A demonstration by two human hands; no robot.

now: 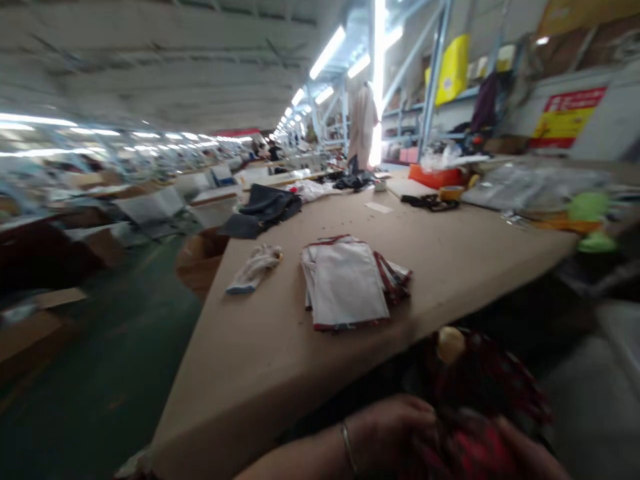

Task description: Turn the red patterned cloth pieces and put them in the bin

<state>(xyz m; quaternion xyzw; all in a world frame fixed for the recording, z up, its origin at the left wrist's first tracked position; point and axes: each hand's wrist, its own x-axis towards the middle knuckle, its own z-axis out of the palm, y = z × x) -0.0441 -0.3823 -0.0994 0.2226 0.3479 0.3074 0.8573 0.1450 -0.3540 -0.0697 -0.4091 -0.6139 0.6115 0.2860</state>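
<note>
At the bottom of the head view, my left hand [395,427], with a bangle on the wrist, is closed on a dark red cloth [480,447]. My right hand [530,453] shows only in part at the lower right, against the same cloth, and is blurred. Both hands are below the near edge of the table [250,360]. On the table lies a stack of white cloth pieces [347,283] with dark red edging, and more edged pieces stick out at its right. A whitish glove [255,268] lies to the left of the stack.
Dark cloth [265,208] lies at the table's far left corner. Farther back are black straps [430,202], a tape roll [451,193], an orange container [436,176] and plastic-wrapped goods [535,187]. A cardboard box [200,260] stands left of the table.
</note>
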